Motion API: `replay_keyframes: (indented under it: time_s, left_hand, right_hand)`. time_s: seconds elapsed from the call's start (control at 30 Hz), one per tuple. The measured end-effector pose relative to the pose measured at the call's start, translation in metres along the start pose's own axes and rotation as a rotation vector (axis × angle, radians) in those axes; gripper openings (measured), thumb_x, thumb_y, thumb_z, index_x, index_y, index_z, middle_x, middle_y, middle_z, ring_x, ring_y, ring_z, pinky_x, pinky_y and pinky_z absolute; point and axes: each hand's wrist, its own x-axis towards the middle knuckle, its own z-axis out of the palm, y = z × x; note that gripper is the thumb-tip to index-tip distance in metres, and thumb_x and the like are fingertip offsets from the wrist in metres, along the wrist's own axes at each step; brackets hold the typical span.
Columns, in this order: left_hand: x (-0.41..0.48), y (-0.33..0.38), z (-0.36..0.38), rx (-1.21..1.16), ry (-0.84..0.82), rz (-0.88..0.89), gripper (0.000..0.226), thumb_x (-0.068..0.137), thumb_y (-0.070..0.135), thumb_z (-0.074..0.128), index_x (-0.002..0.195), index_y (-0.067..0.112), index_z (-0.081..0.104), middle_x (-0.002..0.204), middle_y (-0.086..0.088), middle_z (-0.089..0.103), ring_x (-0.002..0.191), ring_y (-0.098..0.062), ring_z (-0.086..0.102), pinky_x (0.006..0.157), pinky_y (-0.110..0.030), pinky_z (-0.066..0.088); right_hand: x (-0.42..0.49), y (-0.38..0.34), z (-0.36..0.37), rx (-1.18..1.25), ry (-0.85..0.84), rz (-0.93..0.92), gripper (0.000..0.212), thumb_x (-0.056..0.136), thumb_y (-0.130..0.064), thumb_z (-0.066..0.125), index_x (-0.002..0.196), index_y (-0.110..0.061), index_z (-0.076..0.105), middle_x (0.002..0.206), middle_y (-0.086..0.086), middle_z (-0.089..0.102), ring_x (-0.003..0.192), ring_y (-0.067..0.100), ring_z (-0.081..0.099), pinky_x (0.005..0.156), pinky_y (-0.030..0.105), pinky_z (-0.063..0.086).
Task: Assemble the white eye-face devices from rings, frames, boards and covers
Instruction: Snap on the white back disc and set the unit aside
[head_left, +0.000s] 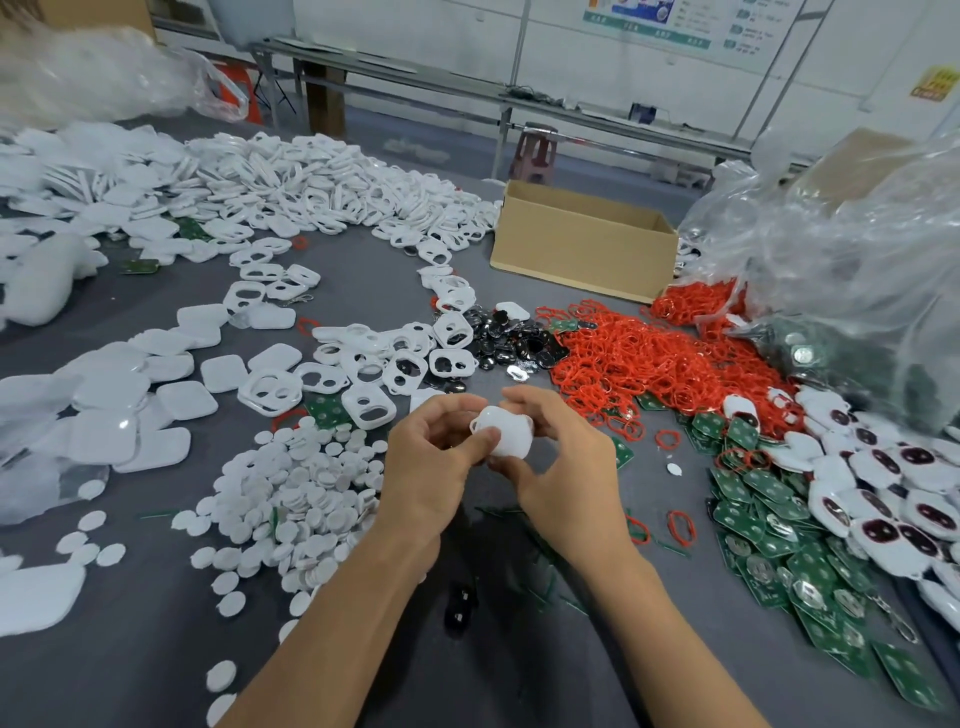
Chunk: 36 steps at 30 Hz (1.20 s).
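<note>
Grey table fills the lower part of the frame, and two bare forearms come up from the bottom edge to the centre. There the left hand and the right hand hold one white device between them, above the table; fingers and thumbs of both hands are curled round its edges. Which side of it faces up is hard to tell, perhaps the smooth cover. Left of the hands lies a heap of white round discs. At the lower right lie green boards, and beside them, at the right edge, white faces with dark eyes. Behind the hands are white frames with two holes, and red rings in a wide heap at centre right. White covers lie at the left. Farther back stands an open cardboard box, with a clear plastic bag at the upper right.
</note>
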Motion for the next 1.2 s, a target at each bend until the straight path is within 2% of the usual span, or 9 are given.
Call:
replay_keyframes:
  time_s: [0.2,0.37,0.53,0.67,0.77,0.9,1.07,1.2]
  left_hand:
    - [0.0014,-0.0015,-0.0003,-0.073,0.016,-0.027,0.028,0.077,-0.011,0.07,0.087,0.015,0.065,0.072,0.001,0.066,0.062,-0.001,0.062,0.056,-0.012,0.048]
    - [0.002,-0.0021,-0.0034,-0.139,-0.003,-0.055,0.026,0.078,-0.007,0.071,0.092,0.014,0.065,0.077,-0.002,0.07,0.068,-0.011,0.062,0.06,-0.02,0.048]
    - [-0.0008,-0.0035,0.0011,-0.087,-0.012,-0.017,0.023,0.08,-0.007,0.069,0.09,0.013,0.065,0.075,-0.002,0.066,0.061,-0.003,0.059,0.055,-0.011,0.046]
    - [0.0021,-0.004,-0.0016,-0.061,0.015,-0.002,0.025,0.079,-0.009,0.07,0.089,0.013,0.064,0.075,-0.001,0.066,0.069,-0.01,0.061,0.062,-0.016,0.051]
    - [0.0018,-0.0047,-0.0004,-0.076,0.027,0.016,0.027,0.079,-0.008,0.071,0.09,0.016,0.064,0.079,-0.002,0.068,0.07,-0.007,0.064,0.061,-0.015,0.051]
    - [-0.0007,-0.0098,0.0033,-0.049,0.019,0.025,0.029,0.082,-0.003,0.071,0.098,0.02,0.064,0.088,-0.007,0.068,0.074,-0.006,0.065,0.066,-0.017,0.051]
    - [-0.0004,-0.0081,0.0013,-0.055,-0.013,0.025,0.026,0.083,0.0,0.071,0.103,0.016,0.066,0.092,-0.013,0.07,0.072,-0.004,0.065,0.061,-0.013,0.049]
    - [0.0001,-0.0082,-0.0006,-0.042,-0.026,0.026,0.023,0.085,0.0,0.069,0.103,0.014,0.067,0.096,-0.016,0.07,0.077,-0.012,0.064,0.064,-0.017,0.051]
  right_hand:
    - [-0.0006,-0.0005,0.0,0.027,0.011,0.023,0.055,0.064,-0.002,0.084,0.111,-0.021,0.064,0.099,-0.013,0.068,0.091,0.005,0.064,0.085,0.025,0.051]
    - [-0.0013,0.0,0.0016,0.019,0.037,-0.001,0.051,0.068,-0.005,0.081,0.112,-0.024,0.063,0.1,-0.012,0.068,0.09,0.01,0.065,0.082,0.031,0.053]
    - [-0.0021,0.0055,0.0022,0.014,0.015,-0.005,0.052,0.068,-0.001,0.08,0.113,-0.02,0.063,0.104,-0.009,0.066,0.093,0.012,0.063,0.084,0.035,0.053]
    - [-0.003,0.005,0.0026,0.008,0.029,-0.024,0.051,0.067,-0.003,0.082,0.111,-0.021,0.064,0.102,-0.011,0.067,0.091,0.01,0.064,0.083,0.029,0.052]
    - [-0.0018,0.004,0.0026,0.021,0.042,-0.033,0.048,0.068,-0.002,0.08,0.11,-0.02,0.064,0.1,-0.009,0.068,0.091,0.011,0.064,0.082,0.032,0.054]
    - [-0.0014,0.0066,0.002,0.056,0.047,-0.004,0.048,0.066,0.0,0.081,0.108,-0.018,0.065,0.098,-0.012,0.067,0.089,0.007,0.064,0.083,0.03,0.053]
    - [-0.0013,0.0082,0.0022,0.07,0.046,-0.017,0.048,0.068,0.002,0.08,0.11,-0.016,0.066,0.103,-0.01,0.067,0.094,0.003,0.061,0.085,0.026,0.052]
    - [-0.0016,0.0079,0.0016,0.046,0.039,-0.065,0.049,0.068,0.001,0.079,0.113,-0.014,0.066,0.102,-0.015,0.062,0.096,-0.007,0.055,0.083,0.015,0.047]
